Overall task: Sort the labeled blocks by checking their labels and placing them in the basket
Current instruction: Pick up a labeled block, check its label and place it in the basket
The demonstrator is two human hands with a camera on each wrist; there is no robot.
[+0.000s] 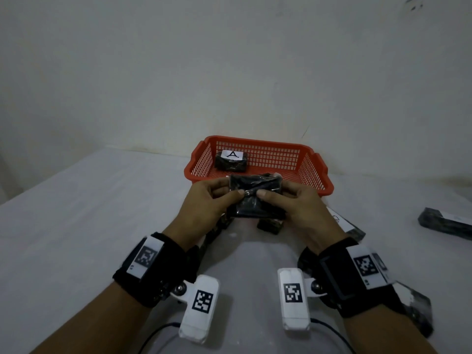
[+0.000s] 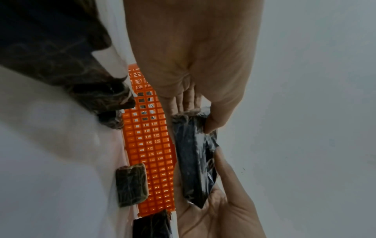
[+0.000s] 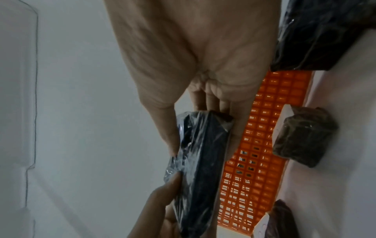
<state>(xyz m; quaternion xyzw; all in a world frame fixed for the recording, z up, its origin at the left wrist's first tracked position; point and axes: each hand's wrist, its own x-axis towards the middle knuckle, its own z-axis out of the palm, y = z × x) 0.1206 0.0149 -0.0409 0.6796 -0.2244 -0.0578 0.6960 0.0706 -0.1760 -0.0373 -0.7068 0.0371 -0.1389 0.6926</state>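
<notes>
Both hands hold one dark plastic-wrapped block (image 1: 255, 196) in the air just in front of the red basket (image 1: 316, 183). My left hand (image 1: 217, 198) grips its left end with the thumb on the near face. My right hand (image 1: 286, 200) grips the right end the same way. The block's label does not show in any view. The left wrist view shows this block (image 2: 193, 157) pinched between both thumbs and fingers, and the right wrist view shows the block (image 3: 201, 169) likewise. Inside the basket lies a block labelled A (image 1: 232, 161).
Several more wrapped blocks lie on the white table: one under the hands (image 1: 270, 224), a labelled one right of my right hand (image 1: 344, 222), one at the far right (image 1: 447, 223), one by my right wrist (image 1: 413, 307). A grey wall stands behind the basket.
</notes>
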